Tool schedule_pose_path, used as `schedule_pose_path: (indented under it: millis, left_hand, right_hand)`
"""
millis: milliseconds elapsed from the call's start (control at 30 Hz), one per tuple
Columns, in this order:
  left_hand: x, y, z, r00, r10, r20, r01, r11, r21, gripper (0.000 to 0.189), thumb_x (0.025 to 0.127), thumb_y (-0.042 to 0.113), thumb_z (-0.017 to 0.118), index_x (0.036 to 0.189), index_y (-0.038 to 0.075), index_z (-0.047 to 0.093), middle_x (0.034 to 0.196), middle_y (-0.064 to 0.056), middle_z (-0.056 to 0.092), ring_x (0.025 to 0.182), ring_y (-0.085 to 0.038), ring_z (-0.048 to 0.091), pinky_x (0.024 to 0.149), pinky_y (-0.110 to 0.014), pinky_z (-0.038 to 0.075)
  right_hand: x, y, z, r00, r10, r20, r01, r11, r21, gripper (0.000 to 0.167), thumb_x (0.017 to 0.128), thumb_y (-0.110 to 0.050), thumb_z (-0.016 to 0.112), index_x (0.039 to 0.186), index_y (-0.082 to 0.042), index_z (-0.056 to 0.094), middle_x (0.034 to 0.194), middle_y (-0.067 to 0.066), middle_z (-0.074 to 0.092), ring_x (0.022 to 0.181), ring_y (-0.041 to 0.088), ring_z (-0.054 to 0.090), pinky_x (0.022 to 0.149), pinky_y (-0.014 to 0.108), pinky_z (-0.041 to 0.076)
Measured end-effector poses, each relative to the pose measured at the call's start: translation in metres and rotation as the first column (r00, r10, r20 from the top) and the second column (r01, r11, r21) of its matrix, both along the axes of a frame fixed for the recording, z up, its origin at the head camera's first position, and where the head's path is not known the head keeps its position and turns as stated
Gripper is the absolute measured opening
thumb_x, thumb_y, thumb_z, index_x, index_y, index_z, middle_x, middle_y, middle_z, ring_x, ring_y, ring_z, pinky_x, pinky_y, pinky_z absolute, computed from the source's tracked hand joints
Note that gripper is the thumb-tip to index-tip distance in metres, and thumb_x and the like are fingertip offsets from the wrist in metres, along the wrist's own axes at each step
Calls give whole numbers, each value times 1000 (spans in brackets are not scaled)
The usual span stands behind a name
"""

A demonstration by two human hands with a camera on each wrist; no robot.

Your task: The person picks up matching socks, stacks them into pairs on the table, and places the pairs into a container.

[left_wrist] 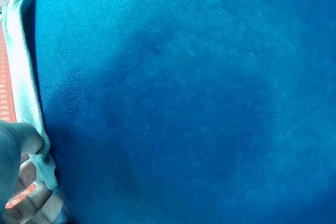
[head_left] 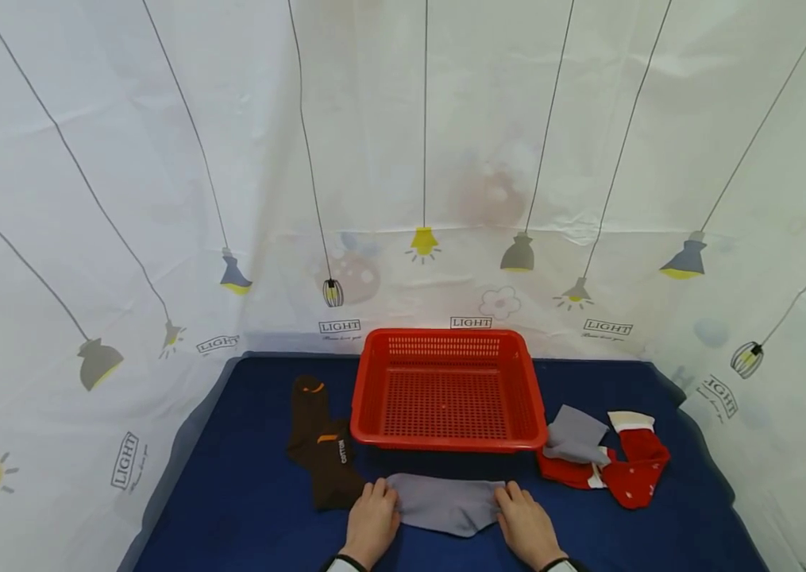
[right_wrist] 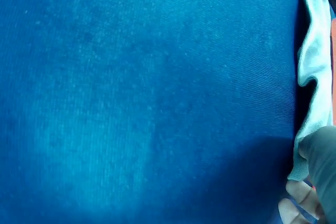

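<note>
White fabric walls [head_left: 388,119] printed with lamps [head_left: 424,241] surround a dark blue worktop [head_left: 231,528]; at lower centre, the left hand [head_left: 372,520] and right hand [head_left: 527,526] pinch opposite ends of a plain grey knitted sock [head_left: 445,502]. Straightening it seems the step in hand, the next move probably calling for level grips. Just above, a red perforated plastic basket [head_left: 449,442] may limit room, with brown socks [head_left: 333,481] to its left and red-and-white socks [head_left: 634,478], partly under another grey sock [head_left: 576,435], right.

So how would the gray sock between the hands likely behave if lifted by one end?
Likely floppy: the gray sock buckles into a fold between the left hand and the right hand. Probably light, as the cloth looks thin. It seems unlikely to slip easily, given its matte knit surface.
</note>
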State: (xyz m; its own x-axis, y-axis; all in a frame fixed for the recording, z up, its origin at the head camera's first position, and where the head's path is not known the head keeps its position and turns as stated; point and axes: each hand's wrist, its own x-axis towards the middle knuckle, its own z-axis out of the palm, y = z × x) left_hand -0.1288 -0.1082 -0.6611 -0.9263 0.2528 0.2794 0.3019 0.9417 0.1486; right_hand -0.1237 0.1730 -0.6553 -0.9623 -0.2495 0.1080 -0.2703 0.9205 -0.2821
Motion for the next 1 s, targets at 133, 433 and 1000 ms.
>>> schedule_pose_path:
  millis: [133, 433, 1000]
  left_hand:
    - [4, -2, 2, 1000, -12, 21, 12, 999, 33, 22, 73, 9, 85, 76, 14, 64, 84, -1, 56, 71, -18, 49, 57, -27, 44]
    - [14, -4, 13, 988, -89, 124, 84, 995, 46, 17, 79, 10, 83, 79, 15, 66, 87, 0, 58, 72, -15, 49, 63, -25, 47]
    - [20, -3, 4, 986, -93, 137, 87, 995, 50, 23, 78, 11, 85, 80, 20, 64, 90, 2, 56, 74, -13, 45, 64, -26, 42]
  right_hand:
    - [1, 2, 6, 999, 2, 42, -2, 1000, 7, 29, 83, -6, 83, 87, -17, 56, 85, -1, 51, 70, 17, 51, 58, 30, 39]
    - [10, 8, 18, 991, -6, 136, 5, 1000, 9, 25, 87, -10, 81, 89, -20, 59, 83, -3, 50, 70, 15, 47, 59, 29, 37]
    - [21, 14, 6, 986, -28, 162, 34, 999, -31, 26, 84, -8, 84, 89, -20, 61, 85, -4, 48, 70, 13, 44, 61, 29, 38]
